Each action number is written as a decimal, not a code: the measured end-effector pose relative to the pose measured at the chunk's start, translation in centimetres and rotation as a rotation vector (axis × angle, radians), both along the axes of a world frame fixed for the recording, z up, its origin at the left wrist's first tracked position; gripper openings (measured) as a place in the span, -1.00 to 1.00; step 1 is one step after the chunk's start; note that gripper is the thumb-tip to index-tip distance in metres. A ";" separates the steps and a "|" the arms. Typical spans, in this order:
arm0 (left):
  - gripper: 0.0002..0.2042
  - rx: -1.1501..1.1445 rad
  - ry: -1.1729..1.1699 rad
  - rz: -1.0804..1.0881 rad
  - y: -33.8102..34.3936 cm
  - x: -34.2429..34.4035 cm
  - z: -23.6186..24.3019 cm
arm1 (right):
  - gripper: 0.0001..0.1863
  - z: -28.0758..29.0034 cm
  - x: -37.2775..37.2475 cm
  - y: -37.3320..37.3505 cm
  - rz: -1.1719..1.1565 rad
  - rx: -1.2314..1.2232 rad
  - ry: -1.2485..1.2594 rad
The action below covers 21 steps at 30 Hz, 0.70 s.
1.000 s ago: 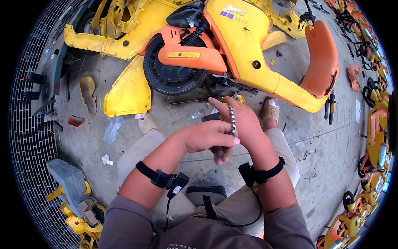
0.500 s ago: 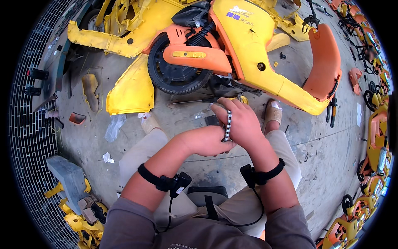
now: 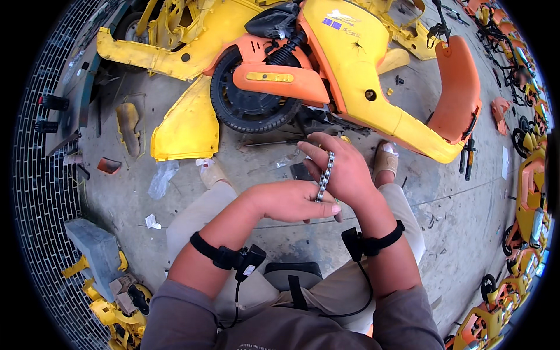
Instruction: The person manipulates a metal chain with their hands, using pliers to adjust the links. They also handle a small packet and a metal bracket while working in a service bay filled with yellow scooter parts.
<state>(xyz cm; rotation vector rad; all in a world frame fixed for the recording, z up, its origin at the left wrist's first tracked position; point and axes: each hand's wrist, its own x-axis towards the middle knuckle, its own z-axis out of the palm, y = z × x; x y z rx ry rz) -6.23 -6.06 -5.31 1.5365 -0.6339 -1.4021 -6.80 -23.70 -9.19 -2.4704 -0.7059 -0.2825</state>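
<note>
A short silver metal chain (image 3: 328, 176) with dark gaps between its links lies over the side of my right hand (image 3: 349, 169), from near the knuckles down to my left hand (image 3: 283, 201). The right fingers point to the left and are spread apart, the lower ones partly hidden. My left hand is at the chain's lower end, its thumb stretched out to the right under the right hand. Its curled fingers are mostly out of sight, and the chain enters the gap by the thumb. Whether the chain is a closed loop cannot be seen.
A yellow and orange scooter (image 3: 361, 64) lies on its side ahead, its black wheel (image 3: 256, 96) to the left. Yellow body panels (image 3: 189, 119) lie beside it. A long screwdriver-like tool (image 3: 271, 143) rests on the concrete floor. More scooters (image 3: 528, 192) line the right side.
My right hand has shifted slightly right and its fingers have spread. My left thumb has come out straight, and more of the chain shows between the hands.
</note>
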 end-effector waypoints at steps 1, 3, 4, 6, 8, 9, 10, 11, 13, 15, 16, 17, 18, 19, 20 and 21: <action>-0.63 -0.005 0.027 0.015 -0.1 -0.1 0.1 | -0.64 -0.1 -0.1 0.0 0.004 -0.003 0.010; -0.61 -0.014 0.089 0.063 -0.2 -0.6 0.0 | -0.65 0.0 -0.1 0.2 0.000 -0.013 0.002; -0.60 -0.020 0.123 0.093 -0.4 -0.9 -0.2 | -0.66 0.1 -0.2 0.3 -0.003 -0.019 -0.002; -0.58 -0.035 0.199 0.129 -0.4 -1.0 -0.3 | -0.67 -0.1 -0.1 0.2 0.000 -0.019 0.006; -0.57 -0.053 0.281 0.143 -0.4 -0.9 -0.3 | -0.69 -0.1 0.1 0.1 0.001 -0.022 0.013; -0.58 -0.047 0.290 0.143 -0.3 -0.9 -0.3 | -0.70 0.0 0.1 0.1 0.001 -0.024 0.015; -0.59 -0.040 0.299 0.144 -0.3 -0.9 -0.2 | -0.71 0.1 0.2 0.0 0.001 -0.026 0.018; -0.59 -0.034 0.308 0.143 -0.3 -0.9 -0.2 | -0.72 0.2 0.2 -0.1 -0.006 -0.031 0.014; -0.61 0.002 0.193 0.138 -0.3 -0.7 -0.5 | -0.75 0.3 0.2 -0.2 -0.019 -0.039 0.006; -0.61 0.097 -0.043 0.129 -0.4 -0.7 -0.5 | -0.75 0.2 0.2 -0.3 -0.031 -0.060 0.043; -0.61 0.173 -0.223 0.122 -0.4 -0.7 -0.4 | -0.75 0.1 0.2 -0.3 -0.037 -0.070 0.062; -0.60 0.249 -0.403 0.114 -0.5 -0.8 -0.3 | -0.77 0.0 0.1 -0.4 -0.028 -0.117 0.140; -0.61 0.273 -0.431 0.110 -0.5 -0.9 -0.6 | -0.80 -0.3 -0.1 -0.5 -0.019 -0.164 0.219; -0.62 0.298 -0.459 0.106 -0.5 -1.1 -1.0 | -0.82 -0.6 -0.3 -0.5 -0.011 -0.210 0.297; -0.63 0.321 -0.489 0.103 -0.5 -1.2 -1.3 | -0.82 -0.9 -0.4 -0.6 -0.003 -0.246 0.360; -0.64 0.322 -0.496 0.103 -0.5 -1.3 -1.5 | -0.82 -1.3 -0.6 -0.7 0.004 -0.283 0.423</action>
